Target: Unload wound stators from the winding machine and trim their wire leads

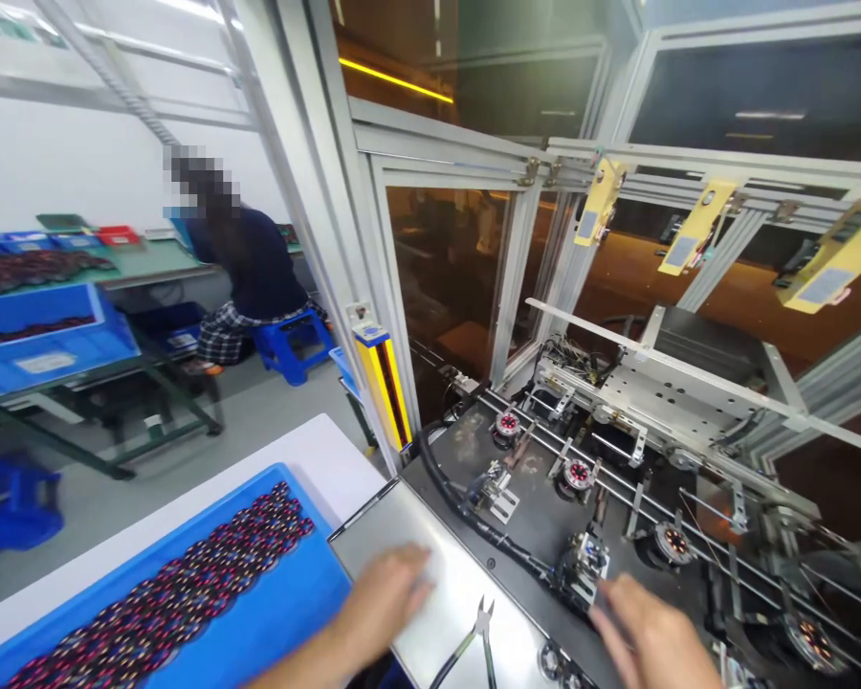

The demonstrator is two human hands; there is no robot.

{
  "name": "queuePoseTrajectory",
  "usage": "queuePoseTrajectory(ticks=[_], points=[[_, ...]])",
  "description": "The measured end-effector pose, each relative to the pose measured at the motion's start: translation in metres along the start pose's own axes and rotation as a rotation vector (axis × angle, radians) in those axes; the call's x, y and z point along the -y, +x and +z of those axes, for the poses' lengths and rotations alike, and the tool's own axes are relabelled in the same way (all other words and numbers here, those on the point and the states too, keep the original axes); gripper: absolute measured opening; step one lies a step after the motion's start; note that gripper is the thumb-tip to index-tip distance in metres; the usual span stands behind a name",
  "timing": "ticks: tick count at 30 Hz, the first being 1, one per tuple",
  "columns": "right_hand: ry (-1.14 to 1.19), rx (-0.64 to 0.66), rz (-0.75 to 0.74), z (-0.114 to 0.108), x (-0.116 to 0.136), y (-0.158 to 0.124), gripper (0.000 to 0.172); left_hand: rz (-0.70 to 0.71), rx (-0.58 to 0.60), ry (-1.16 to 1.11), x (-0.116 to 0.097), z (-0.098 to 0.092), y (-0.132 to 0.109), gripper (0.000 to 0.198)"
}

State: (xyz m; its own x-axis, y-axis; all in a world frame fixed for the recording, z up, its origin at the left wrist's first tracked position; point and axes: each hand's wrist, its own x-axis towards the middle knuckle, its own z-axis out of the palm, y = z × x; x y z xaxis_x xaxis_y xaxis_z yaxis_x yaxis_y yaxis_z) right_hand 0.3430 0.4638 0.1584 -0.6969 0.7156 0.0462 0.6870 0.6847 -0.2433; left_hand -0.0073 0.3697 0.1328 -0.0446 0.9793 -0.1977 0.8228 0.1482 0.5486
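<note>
The left hand lies flat and open on a steel plate at the near middle, palm down, fingers pointing far and to the right, holding nothing; its outline is blurred. Just right of it, a pair of small cutters lies on the same plate, touched by neither hand. Their long axis runs near to far with a slight lean: the jaws point far and a little to the right, and the two thin handles spread towards the near edge. The right hand is further right over the black machine bed, also open and empty, its fingertips next to a small metal fixture; I cannot tell whether they touch it. Beyond the fixture, a wound stator sits on the bed beside two thin rails that run from far left to near right. To the near left, a blue tray of copper-wound parts rests on a white surface. At the far left, a person sits on a blue stool.
</note>
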Motion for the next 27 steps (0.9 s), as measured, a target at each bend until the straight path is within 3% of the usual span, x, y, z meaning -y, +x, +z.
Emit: queuePoseTrajectory(ticks=[3, 5, 7, 10, 13, 16, 19, 27], points=[[-0.296, -0.063, -0.084, -0.047, -0.051, 0.048, 0.023, 0.145, -0.16, 0.133, -0.004, -0.065, 0.081, 0.044], [-0.325, -0.058, -0.106, -0.055, -0.073, 0.086, 0.021, 0.295, -0.157, 0.205, -0.014, -0.089, 0.139, 0.041], [-0.314, -0.054, -0.137, -0.047, -0.084, 0.118, 0.025, 0.436, -0.12, 0.273, -0.026, -0.093, 0.189, 0.039], [-0.283, -0.051, -0.175, -0.02, -0.093, 0.142, 0.033, 0.548, -0.093, 0.353, -0.035, -0.076, 0.239, 0.039], [-0.239, -0.053, -0.185, 0.001, -0.1, 0.146, 0.034, 0.576, -0.072, 0.404, -0.03, -0.054, 0.262, 0.042], [-0.187, -0.056, -0.18, 0.012, -0.107, 0.144, 0.024, 0.578, -0.052, 0.429, -0.02, -0.044, 0.271, 0.041], [-0.143, -0.058, -0.168, 0.019, -0.113, 0.144, 0.017, 0.583, -0.022, 0.44, -0.014, -0.042, 0.278, 0.039], [-0.134, -0.031, -0.137, 0.03, -0.115, 0.147, 0.017, 0.608, 0.131, 0.431, -0.017, -0.042, 0.296, 0.035]])
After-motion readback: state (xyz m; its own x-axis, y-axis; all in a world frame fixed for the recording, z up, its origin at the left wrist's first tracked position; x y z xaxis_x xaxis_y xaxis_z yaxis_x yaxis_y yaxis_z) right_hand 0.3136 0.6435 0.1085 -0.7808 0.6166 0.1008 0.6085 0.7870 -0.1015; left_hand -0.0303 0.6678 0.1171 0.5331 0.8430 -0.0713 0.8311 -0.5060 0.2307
